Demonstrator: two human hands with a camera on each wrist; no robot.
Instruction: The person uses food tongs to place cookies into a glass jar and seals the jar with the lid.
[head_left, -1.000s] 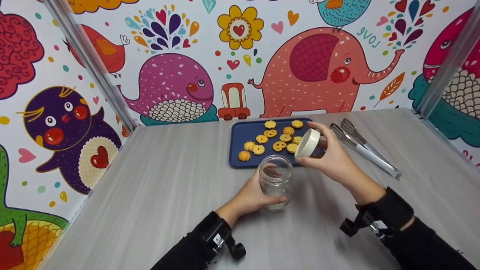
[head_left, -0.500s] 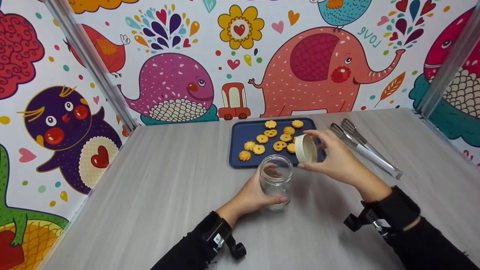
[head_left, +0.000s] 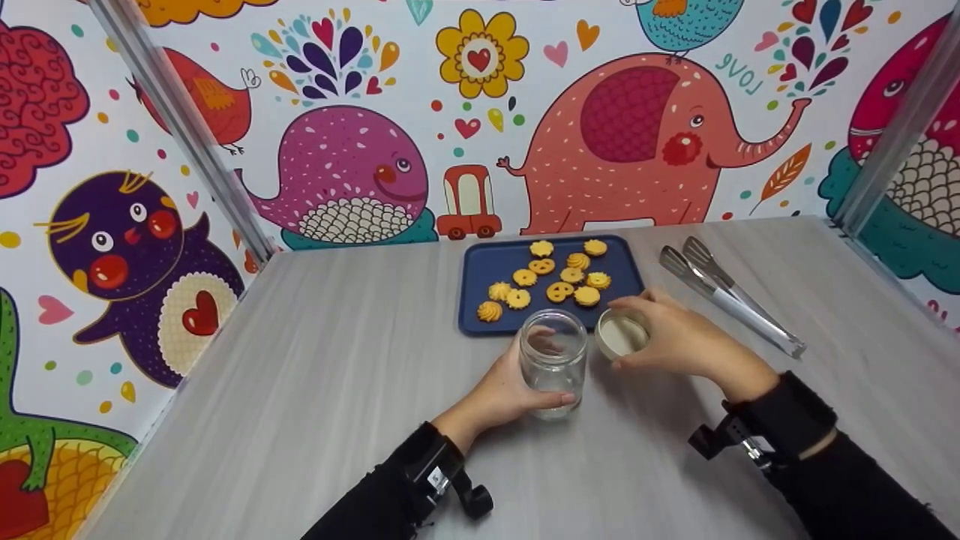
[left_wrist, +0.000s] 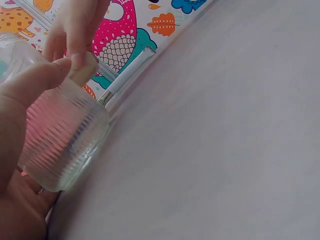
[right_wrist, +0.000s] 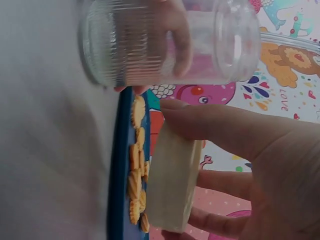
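Observation:
A clear glass jar (head_left: 553, 367) with ribbed sides stands upright on the table, its mouth uncovered and nothing inside. My left hand (head_left: 510, 386) grips it round the side, thumb across the front. Just right of the jar, my right hand (head_left: 679, 337) holds a cream-coloured lid (head_left: 622, 334) by its edge, the hollow underside facing up and toward me. In the right wrist view the lid (right_wrist: 172, 182) sits between thumb and fingers, apart from the jar (right_wrist: 165, 45). Behind both lies a blue tray (head_left: 480, 277) with several cookies (head_left: 559, 292).
Metal tongs (head_left: 735, 300) lie on the table to the right of the tray, spread apart at the far end. A wall (head_left: 360, 172) printed with cartoon animals closes off the back of the grey table (head_left: 337, 360).
The lid has turned from facing sideways to underside up, and my right hand has lowered it toward the table beside the jar. My left hand and the jar stay put.

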